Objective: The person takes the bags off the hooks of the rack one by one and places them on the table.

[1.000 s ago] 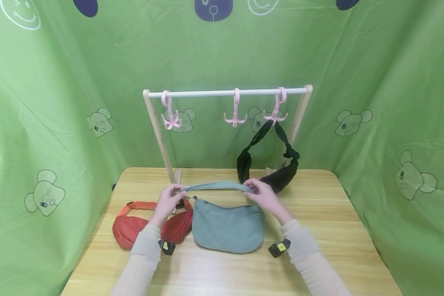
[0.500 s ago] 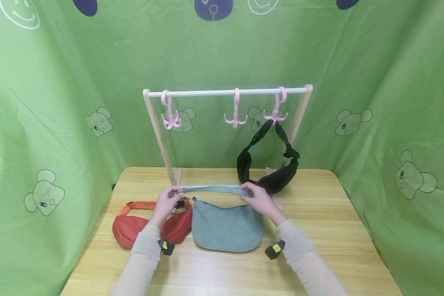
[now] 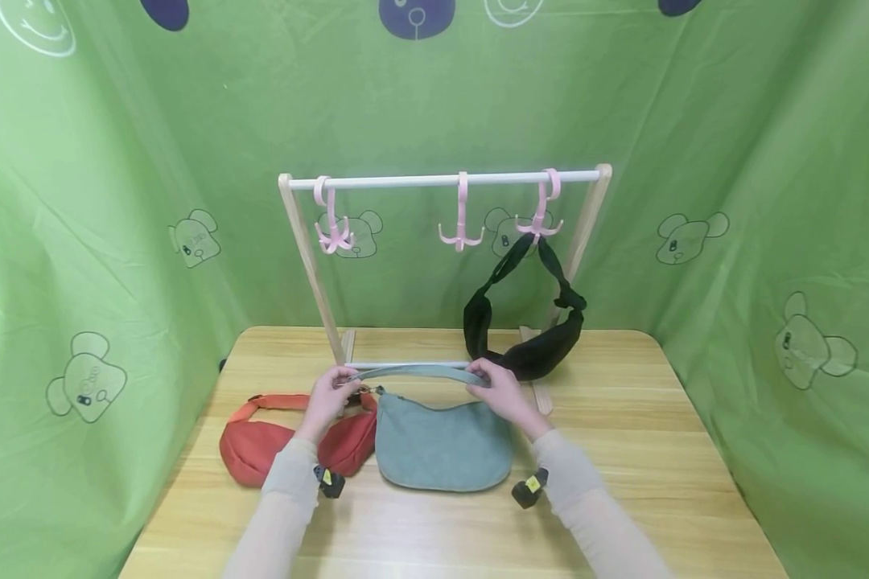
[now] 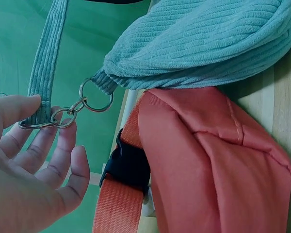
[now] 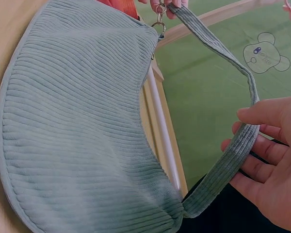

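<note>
A blue-green corduroy handbag (image 3: 443,449) lies on the table in front of the rack, its strap (image 3: 413,371) raised in an arch. My left hand (image 3: 327,400) pinches the strap's left end by the metal ring, between thumb and fingers. In the left wrist view, gold chain links (image 4: 70,114) join that end to the bag. The strap's right part is pinched by my right hand (image 3: 503,392), with the thumb on one side and fingers behind, as the right wrist view shows. Under my left wrist lies a red bag (image 3: 253,450) with an orange strap (image 4: 117,206).
Behind the bags stands a rack with a white top bar (image 3: 405,182). Pink hooks hang from it at left (image 3: 335,233), middle (image 3: 461,233) and right (image 3: 537,225). A black bag (image 3: 543,350) hangs on the right hook. Green curtain surrounds the wooden table (image 3: 652,450).
My right hand has moved a little left along with the strap, towards my left hand. The handbag's right side has shifted slightly left. My left hand has hardly moved.
</note>
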The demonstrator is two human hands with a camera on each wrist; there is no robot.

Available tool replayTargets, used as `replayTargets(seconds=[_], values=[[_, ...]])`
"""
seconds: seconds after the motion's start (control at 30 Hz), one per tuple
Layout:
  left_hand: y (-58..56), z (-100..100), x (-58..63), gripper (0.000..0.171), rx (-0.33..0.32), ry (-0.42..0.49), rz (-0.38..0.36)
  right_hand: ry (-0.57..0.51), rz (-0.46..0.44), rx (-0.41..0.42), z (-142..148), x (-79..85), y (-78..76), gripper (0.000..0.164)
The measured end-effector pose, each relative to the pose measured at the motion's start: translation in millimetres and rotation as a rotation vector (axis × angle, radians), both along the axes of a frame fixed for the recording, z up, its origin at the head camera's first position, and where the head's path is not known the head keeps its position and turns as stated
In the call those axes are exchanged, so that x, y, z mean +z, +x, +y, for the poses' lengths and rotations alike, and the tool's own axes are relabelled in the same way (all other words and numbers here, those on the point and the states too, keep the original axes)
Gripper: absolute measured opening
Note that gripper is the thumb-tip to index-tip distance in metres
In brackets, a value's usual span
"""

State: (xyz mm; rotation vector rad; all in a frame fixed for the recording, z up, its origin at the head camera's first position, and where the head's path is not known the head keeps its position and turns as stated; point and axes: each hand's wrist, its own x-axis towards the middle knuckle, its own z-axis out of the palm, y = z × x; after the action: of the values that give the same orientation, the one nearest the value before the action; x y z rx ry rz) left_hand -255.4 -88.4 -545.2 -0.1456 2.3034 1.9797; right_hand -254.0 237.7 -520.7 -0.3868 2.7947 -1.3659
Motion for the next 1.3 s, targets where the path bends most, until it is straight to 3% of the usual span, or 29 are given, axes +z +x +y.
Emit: replayTargets(seconds=[0.17, 0.27, 0.4, 0.5, 0.73, 1.3], values=[[-2.4, 5, -2.6, 0.022, 0.005, -0.003, 0.011, -0.013, -0.011, -0.009, -2, -7.2, -2.3, 0.019], [-0.7, 8, 5.2, 0.024, -0.010, 0.016, -0.006, -0.014, -0.026, -0.014, -3, -10.1, -2.9, 0.020], [-1.8, 12, 3.1, 0.023, -0.010, 0.033, -0.013, -0.020, -0.022, -0.025, -5, -12.6, -2.8, 0.022], [-5.1, 15, -6.5, 0.023, 0.012, 0.008, -0.001, -0.030, -0.012, -0.036, -7, -14.8, -2.6, 0.025], [-4.3, 21, -2.3, 0.023, 0.030, -0.038, 0.012, -0.046, -0.024, -0.048, -13, -18.7, -2.6, 0.027], [-14.1, 24, -5.6, 0.025, 0.034, -0.009, -0.058, -0.056, 0.011, -0.033, -19, -28.2, -5.1, 0.036]])
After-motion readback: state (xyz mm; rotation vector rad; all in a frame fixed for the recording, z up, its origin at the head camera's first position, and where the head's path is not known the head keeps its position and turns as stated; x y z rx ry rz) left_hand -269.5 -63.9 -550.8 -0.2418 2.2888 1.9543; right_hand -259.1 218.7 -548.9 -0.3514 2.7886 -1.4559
